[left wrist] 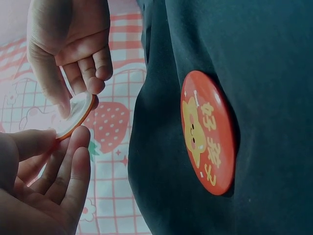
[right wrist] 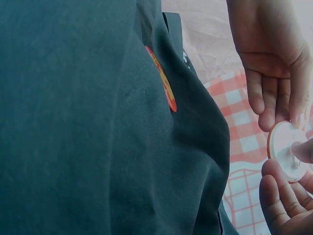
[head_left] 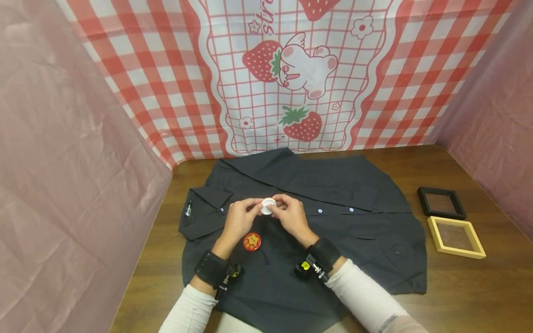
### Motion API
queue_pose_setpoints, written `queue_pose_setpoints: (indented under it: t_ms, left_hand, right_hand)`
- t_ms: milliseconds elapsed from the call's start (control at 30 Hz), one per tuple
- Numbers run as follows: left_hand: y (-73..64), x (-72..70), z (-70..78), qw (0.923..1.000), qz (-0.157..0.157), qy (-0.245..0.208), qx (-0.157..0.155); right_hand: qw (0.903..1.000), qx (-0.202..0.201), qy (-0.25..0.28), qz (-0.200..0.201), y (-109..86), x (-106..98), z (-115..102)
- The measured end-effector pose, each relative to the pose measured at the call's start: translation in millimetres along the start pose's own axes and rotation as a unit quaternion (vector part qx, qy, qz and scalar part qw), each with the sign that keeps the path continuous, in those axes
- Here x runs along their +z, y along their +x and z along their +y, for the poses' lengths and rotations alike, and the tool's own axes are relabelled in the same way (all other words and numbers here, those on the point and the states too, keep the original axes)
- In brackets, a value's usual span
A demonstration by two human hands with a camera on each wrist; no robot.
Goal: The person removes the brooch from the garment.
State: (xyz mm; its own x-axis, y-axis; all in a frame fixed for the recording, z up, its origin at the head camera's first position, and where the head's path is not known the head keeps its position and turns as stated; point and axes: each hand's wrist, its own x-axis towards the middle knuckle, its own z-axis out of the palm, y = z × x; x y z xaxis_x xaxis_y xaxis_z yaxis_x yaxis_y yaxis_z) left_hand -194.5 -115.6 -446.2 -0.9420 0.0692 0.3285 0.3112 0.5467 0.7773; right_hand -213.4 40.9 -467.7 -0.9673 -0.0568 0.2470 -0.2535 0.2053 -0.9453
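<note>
Both hands are raised over a dark grey shirt [head_left: 366,259], holding a round pin badge [head_left: 267,202] between them. Its white back faces me, and an orange-red rim shows in the left wrist view. My left hand [head_left: 240,219] pinches one edge with thumb and fingers. From the other side, my right hand [head_left: 294,217] grips the badge, its thumb on the back near the pin [right wrist: 295,159]. A second badge [left wrist: 208,132], red with a yellow star figure and yellow characters, sits face up on the shirt below my left hand.
The shirt lies spread on a wooden table [head_left: 458,286], its collar [head_left: 208,203] at the left. Light buttons [head_left: 320,211] line the placket. To the right are a black frame [head_left: 442,202] and a pale yellow frame [head_left: 455,237]. A strawberry-print curtain [head_left: 291,129] hangs behind.
</note>
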Motion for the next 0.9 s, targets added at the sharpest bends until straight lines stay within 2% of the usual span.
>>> queue_pose_setpoints:
  t_ms: [500,900]
  left_hand:
    - [-1.2,2.5,-2.1,0.9999,-0.007,0.002,-0.015]
    - [-1.3,3.4,-1.1,0.9996,-0.006,0.001,-0.029]
  right_hand:
    - [1.0000,0.006,-0.002,-0.001,-2.5,-2.7,2.3]
    - [0.9997,0.016,0.019,0.003,-4.2,-3.7,2.2]
